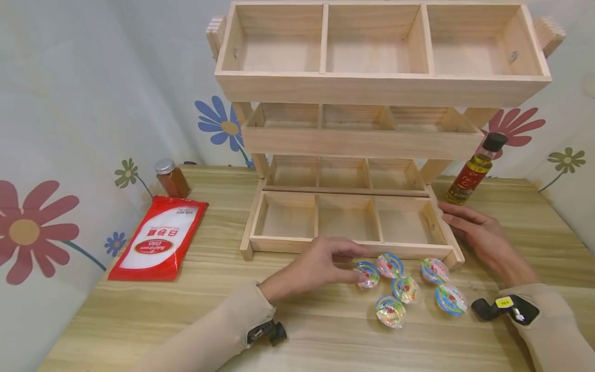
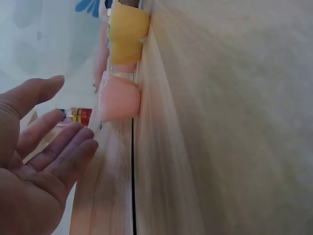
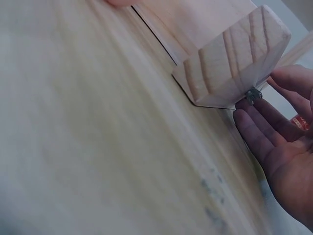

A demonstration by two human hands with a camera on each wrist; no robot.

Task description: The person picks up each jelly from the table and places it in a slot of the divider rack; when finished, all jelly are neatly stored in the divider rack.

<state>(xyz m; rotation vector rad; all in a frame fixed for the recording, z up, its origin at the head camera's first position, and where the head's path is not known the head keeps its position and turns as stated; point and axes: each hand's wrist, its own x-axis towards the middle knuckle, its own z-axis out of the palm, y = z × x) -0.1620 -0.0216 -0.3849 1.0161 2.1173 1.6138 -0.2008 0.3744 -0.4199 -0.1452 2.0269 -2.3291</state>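
Left grip (image 1: 316,266), parted, unfilled: small round blue-lidded plastic cup (image 1: 369,274) lies just to its right. Right grip (image 1: 481,237), fingers loose, farther off, beside pale wooden rack (image 1: 362,143).

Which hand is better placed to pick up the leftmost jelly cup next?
Probably the left hand: its thumb and fingers are parted beside that jelly cup. The right hand is farther off, by the rack's right end.

There are six sealed cups (image 1: 406,289), one wooden rack (image 1: 381,91), one bottle (image 1: 470,175), one jar (image 1: 173,179) and one bag (image 1: 160,240)
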